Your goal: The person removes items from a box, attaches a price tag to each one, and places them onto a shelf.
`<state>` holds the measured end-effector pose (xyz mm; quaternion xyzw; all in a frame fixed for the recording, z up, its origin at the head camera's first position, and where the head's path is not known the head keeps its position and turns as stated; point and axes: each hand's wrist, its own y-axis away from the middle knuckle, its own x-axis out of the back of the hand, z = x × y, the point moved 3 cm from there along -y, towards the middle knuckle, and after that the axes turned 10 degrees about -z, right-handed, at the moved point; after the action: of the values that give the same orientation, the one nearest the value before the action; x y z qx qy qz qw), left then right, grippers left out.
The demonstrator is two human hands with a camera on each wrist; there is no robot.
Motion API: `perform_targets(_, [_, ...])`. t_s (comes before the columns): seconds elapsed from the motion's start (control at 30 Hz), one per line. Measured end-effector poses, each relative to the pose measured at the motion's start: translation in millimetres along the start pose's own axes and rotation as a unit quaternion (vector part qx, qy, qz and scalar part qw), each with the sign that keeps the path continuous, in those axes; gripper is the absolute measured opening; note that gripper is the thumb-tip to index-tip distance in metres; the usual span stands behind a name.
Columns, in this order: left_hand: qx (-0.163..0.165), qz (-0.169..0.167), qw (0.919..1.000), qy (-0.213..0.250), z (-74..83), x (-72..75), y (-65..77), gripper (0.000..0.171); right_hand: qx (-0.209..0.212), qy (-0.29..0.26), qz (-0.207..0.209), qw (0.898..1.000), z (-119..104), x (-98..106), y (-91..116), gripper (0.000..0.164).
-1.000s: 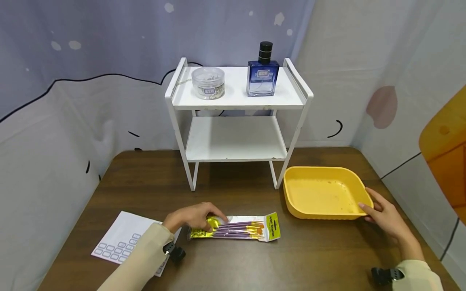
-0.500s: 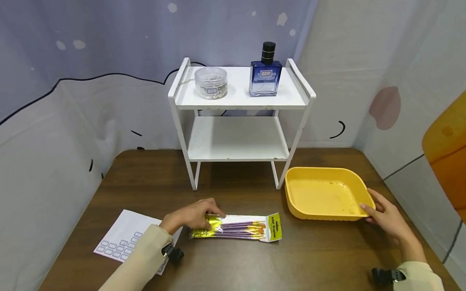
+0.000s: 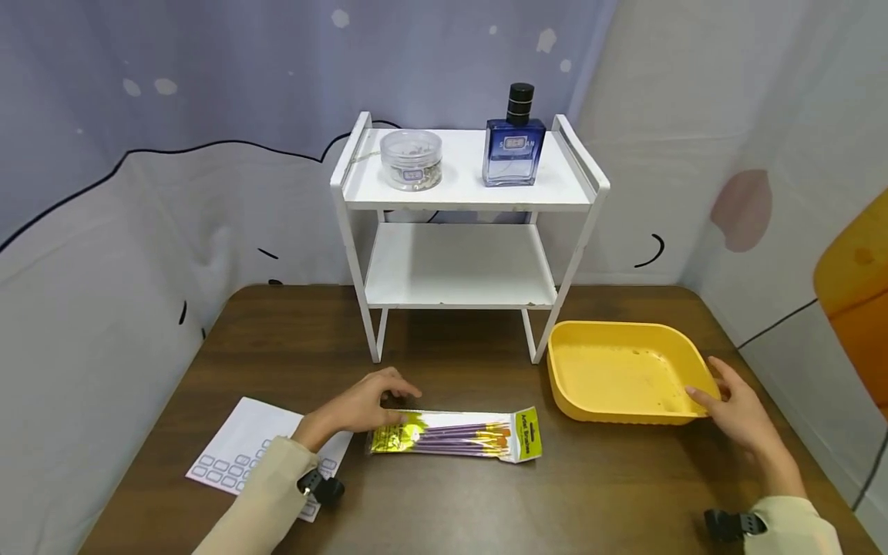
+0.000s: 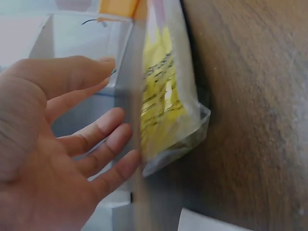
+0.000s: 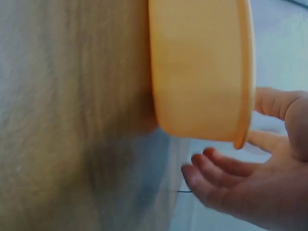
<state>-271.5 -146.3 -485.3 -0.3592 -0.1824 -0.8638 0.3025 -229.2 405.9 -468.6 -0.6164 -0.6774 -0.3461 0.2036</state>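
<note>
A clear packet of artist brushes (image 3: pixel 465 438) with purple handles lies flat on the table (image 3: pixel 479 509). My left hand (image 3: pixel 364 401) hovers at its left end with relaxed, spread fingers. In the left wrist view, a gap shows between the thumb and fingers, and they hold nothing; the packet (image 4: pixel 168 96) lies just beyond the fingertips. At the right stands a shallow yellow tray (image 3: pixel 624 374). My right hand (image 3: pixel 742 412) is at its right end, thumb over the rim. In the right wrist view, the lower fingers (image 5: pixel 216 168) stay apart from the tray wall.
A white two-tier shelf (image 3: pixel 461 266) stands at the back, with a clear lidded jar (image 3: pixel 412 160) and a blue perfume bottle (image 3: pixel 515 150) on top. Partly under the left forearm lies a white sheet of labels (image 3: pixel 257 424). Curtains (image 3: pixel 208 208) surround the table.
My left hand has drawn up and left off the packet, its fingers loosening. The packet and the tray stay put on the table. The right hand stays at the tray's end. The head view shifts slightly.
</note>
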Motion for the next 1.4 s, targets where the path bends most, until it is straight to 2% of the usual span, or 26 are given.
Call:
perform_targets(0.13, [0.009,0.061,0.9980,0.014,-2.6,9.4,15.6,0.034,0.005,0.034,0.030,0.999,-11.7,3.8,1.8,0.078])
perform_targets(0.23, [0.022,0.097,0.9950,0.015,-3.7,16.9,29.5,0.033,0.007,0.044,0.036,0.998,-20.3,4.0,2.5,0.078])
perform_targets(0.47, [0.070,0.166,0.9835,-0.015,-11.2,31.1,70.3,0.031,-0.003,0.060,0.043,0.997,-29.5,1.3,5.9,0.077])
perform_targets(0.57, [0.106,0.186,0.9761,-0.037,-19.9,36.5,93.9,0.034,-0.003,0.072,0.062,0.995,-34.1,1.9,7.4,0.075])
perform_targets(0.67, [0.185,0.197,0.9614,-0.050,-31.8,42.1,120.5,0.042,0.015,0.085,0.092,0.992,-43.5,3.1,10.3,0.071])
perform_targets(0.83, [0.354,0.172,0.9175,-0.060,-55.6,46.4,159.1,0.075,0.074,0.076,0.132,0.986,-72.9,0.1,17.7,0.066])
perform_targets(0.9, [0.400,0.153,0.9016,-0.060,-62.5,45.5,169.1,0.089,0.100,0.067,0.143,0.982,-88.7,-4.3,20.4,0.064])
perform_targets(1.03, [0.453,0.136,0.8799,-0.046,-71.3,40.5,181.7,0.110,0.156,0.049,0.141,0.976,-122.2,-20.4,22.7,0.061])
perform_targets(1.13, [0.473,0.134,0.8701,-0.040,-74.9,37.7,184.5,0.119,0.199,0.036,0.130,0.971,-146.4,-36.5,22.9,0.058])
perform_targets(1.23, [0.481,0.137,0.8651,-0.035,-75.7,37.3,182.5,0.120,0.240,0.022,0.119,0.963,-169.3,-53.2,21.7,0.053])
perform_targets(1.4, [0.478,0.130,0.8680,-0.027,-74.2,36.7,176.2,0.116,0.279,0.019,0.078,0.957,-196.2,-82.1,14.6,0.049])
